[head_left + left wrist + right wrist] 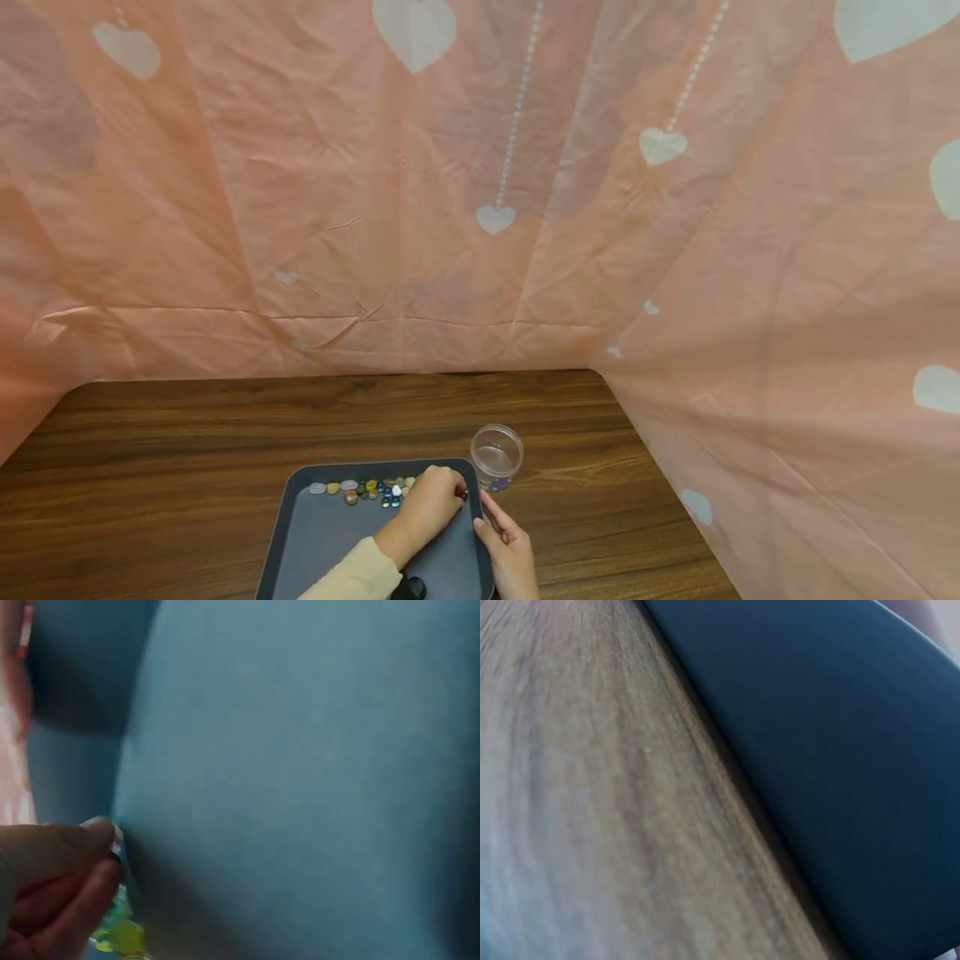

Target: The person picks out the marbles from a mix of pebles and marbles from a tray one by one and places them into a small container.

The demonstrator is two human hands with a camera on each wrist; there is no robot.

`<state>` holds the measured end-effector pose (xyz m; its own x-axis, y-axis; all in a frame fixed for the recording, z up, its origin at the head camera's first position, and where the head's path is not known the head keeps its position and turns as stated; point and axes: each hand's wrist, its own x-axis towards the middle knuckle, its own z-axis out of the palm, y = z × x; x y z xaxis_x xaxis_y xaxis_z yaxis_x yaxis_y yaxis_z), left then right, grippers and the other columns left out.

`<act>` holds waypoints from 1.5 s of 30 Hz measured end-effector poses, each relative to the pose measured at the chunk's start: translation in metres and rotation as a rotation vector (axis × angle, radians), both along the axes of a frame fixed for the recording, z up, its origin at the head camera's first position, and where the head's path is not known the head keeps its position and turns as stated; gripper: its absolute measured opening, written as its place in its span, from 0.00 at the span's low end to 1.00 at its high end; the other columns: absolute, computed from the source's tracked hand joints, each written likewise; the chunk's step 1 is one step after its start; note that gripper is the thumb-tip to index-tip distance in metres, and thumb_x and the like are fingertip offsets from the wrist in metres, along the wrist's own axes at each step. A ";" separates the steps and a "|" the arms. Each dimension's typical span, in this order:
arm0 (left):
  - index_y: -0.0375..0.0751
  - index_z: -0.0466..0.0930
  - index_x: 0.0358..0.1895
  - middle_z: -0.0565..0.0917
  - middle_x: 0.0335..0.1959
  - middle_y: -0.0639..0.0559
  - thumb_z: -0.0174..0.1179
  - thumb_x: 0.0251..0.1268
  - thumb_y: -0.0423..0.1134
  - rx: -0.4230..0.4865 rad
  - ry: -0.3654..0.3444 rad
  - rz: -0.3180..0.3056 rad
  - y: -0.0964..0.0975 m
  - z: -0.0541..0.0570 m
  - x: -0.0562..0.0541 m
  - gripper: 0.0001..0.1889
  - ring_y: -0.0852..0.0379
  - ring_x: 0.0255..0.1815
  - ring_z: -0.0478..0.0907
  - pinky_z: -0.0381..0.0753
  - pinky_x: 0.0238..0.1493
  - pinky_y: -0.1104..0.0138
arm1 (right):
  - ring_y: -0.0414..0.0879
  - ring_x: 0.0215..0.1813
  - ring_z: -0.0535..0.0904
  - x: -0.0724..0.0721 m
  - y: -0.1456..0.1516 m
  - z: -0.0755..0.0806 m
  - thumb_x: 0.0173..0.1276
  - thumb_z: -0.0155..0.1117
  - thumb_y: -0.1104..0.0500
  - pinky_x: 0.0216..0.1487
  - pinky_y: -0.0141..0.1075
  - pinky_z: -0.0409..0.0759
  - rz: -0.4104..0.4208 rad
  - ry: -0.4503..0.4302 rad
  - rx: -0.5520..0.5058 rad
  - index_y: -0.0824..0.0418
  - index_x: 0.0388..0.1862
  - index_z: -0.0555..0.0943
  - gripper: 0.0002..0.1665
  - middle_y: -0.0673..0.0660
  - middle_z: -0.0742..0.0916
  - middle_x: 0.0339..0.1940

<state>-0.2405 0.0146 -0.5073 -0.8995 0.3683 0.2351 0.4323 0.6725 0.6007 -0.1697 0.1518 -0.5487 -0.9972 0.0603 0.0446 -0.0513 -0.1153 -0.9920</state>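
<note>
My left hand point(429, 507) reaches over the dark grey tray point(322, 554) to its far right corner. In the left wrist view its thumb and finger pinch a small dark glass pebble point(115, 856), mostly hidden by the fingertips. Several coloured glass pebbles point(349, 486) lie in a loose band along the tray's far side, left of this hand. My right hand point(513, 560) holds the tray's right edge, thumb at the rim and fingers along the outer wall. The right wrist view has only the tray's outer wall point(817, 750) and wood.
A clear round jar point(497, 450) stands just outside the tray's far right corner, with a few purple-blue pebbles point(498, 483) low in it. Brown wood tabletop point(600, 500) surrounds the tray. A pink cloth with white hearts point(405, 275) hangs behind and at the sides.
</note>
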 end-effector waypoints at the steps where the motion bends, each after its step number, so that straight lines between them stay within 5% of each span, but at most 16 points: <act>1: 0.39 0.88 0.27 0.88 0.24 0.52 0.70 0.51 0.28 -0.009 0.012 -0.009 0.000 -0.002 0.000 0.02 0.62 0.25 0.80 0.78 0.27 0.69 | 0.25 0.57 0.77 0.000 0.000 0.000 0.73 0.56 0.66 0.54 0.21 0.76 0.001 0.000 -0.001 0.79 0.69 0.64 0.29 0.77 0.70 0.68; 17: 0.38 0.89 0.29 0.89 0.27 0.50 0.72 0.49 0.28 0.131 -0.049 -0.073 -0.003 -0.012 -0.002 0.04 0.62 0.27 0.83 0.80 0.29 0.72 | 0.23 0.56 0.76 0.001 -0.001 0.002 0.74 0.56 0.66 0.54 0.19 0.74 0.009 -0.019 0.009 0.78 0.69 0.64 0.29 0.77 0.69 0.69; 23: 0.36 0.90 0.34 0.90 0.30 0.46 0.74 0.50 0.33 0.415 -0.291 -0.070 -0.015 -0.013 -0.009 0.08 0.66 0.29 0.82 0.78 0.30 0.74 | 0.22 0.57 0.75 0.000 -0.001 0.001 0.73 0.57 0.66 0.55 0.19 0.74 0.014 -0.017 0.013 0.79 0.69 0.64 0.30 0.77 0.68 0.70; 28: 0.29 0.88 0.42 0.90 0.39 0.42 0.72 0.54 0.34 0.679 -0.526 -0.047 -0.022 -0.004 -0.016 0.13 0.64 0.37 0.85 0.84 0.41 0.69 | 0.23 0.56 0.76 0.000 0.000 0.002 0.73 0.57 0.66 0.54 0.20 0.75 -0.005 -0.003 0.027 0.79 0.69 0.65 0.30 0.78 0.70 0.69; 31: 0.26 0.85 0.46 0.90 0.42 0.41 0.70 0.58 0.33 0.783 -0.600 -0.021 -0.024 0.003 -0.020 0.16 0.62 0.39 0.87 0.86 0.47 0.64 | 0.23 0.56 0.76 0.001 0.000 0.002 0.73 0.57 0.67 0.54 0.21 0.76 -0.005 -0.007 0.025 0.79 0.69 0.65 0.29 0.77 0.70 0.69; 38: 0.24 0.84 0.47 0.89 0.42 0.39 0.68 0.60 0.33 0.823 -0.550 -0.022 -0.020 0.018 -0.031 0.15 0.60 0.39 0.86 0.85 0.50 0.58 | 0.23 0.56 0.75 0.002 0.000 0.005 0.73 0.56 0.67 0.54 0.20 0.74 -0.011 -0.033 0.035 0.77 0.69 0.66 0.29 0.75 0.70 0.70; 45: 0.30 0.88 0.44 0.90 0.40 0.44 0.69 0.60 0.36 0.637 -0.444 -0.023 -0.006 0.035 -0.044 0.13 0.62 0.37 0.84 0.84 0.42 0.64 | 0.26 0.59 0.75 0.001 0.000 0.005 0.73 0.57 0.66 0.54 0.20 0.75 -0.014 -0.034 0.046 0.77 0.69 0.67 0.28 0.75 0.70 0.70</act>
